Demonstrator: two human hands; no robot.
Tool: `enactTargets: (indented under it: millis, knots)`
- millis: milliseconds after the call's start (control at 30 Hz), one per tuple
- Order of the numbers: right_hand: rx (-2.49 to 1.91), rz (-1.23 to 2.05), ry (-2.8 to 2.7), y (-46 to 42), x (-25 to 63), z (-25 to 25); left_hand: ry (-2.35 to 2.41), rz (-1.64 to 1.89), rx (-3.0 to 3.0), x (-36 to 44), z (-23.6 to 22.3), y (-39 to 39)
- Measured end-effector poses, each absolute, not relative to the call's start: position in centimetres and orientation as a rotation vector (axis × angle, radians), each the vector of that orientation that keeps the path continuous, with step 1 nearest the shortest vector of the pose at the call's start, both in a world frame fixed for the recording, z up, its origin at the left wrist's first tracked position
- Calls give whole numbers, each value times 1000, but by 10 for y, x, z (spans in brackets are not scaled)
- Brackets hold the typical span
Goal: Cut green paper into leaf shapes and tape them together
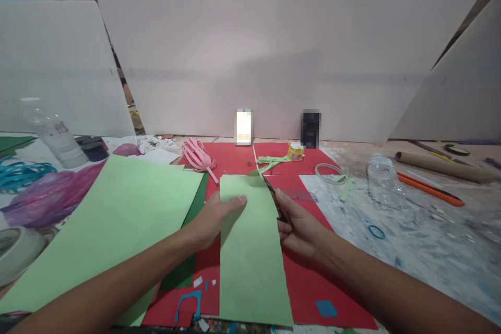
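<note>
head view: one pale green sheet (250, 261), at centre, over red paper (329, 276) on the worktop (415, 261); left hand (213, 219) pinching it from the left side, thumb on top; right hand (300, 225) closed around dark scissors (269, 185) at its upper right edge. progress, as judged: cutting part done, thin green strips (274, 159) lying beyond, near a yellow tub (295, 152); left over: the broad body, unslit. condition: matt, plain, oblong, left edge straight, right edge ragged with small steps, wider towards the near end
</note>
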State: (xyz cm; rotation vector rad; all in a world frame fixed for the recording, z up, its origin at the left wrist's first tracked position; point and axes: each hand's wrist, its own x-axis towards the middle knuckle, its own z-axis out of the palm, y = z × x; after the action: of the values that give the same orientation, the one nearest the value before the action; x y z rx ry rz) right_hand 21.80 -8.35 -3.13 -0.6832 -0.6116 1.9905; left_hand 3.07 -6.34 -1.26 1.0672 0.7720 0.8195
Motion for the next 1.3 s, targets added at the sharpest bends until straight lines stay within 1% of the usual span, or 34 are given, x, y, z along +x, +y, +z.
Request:
enactTargets:
  millis: [633,1100,1200,1300]
  knots:
    - [-690,1983,-709,-83,218,-30,768,839,1053,31,-10,-64]
    - [-591,2023,-684,-80,223,-30,783,836,1065,30,-12,-62]
    - [-693,1905,-718,-69,228,-36,796,916,1056,29,-15,-56]
    - [-908,1640,-809,-54,239,-44,829,1018,1021,27,-19,-46]
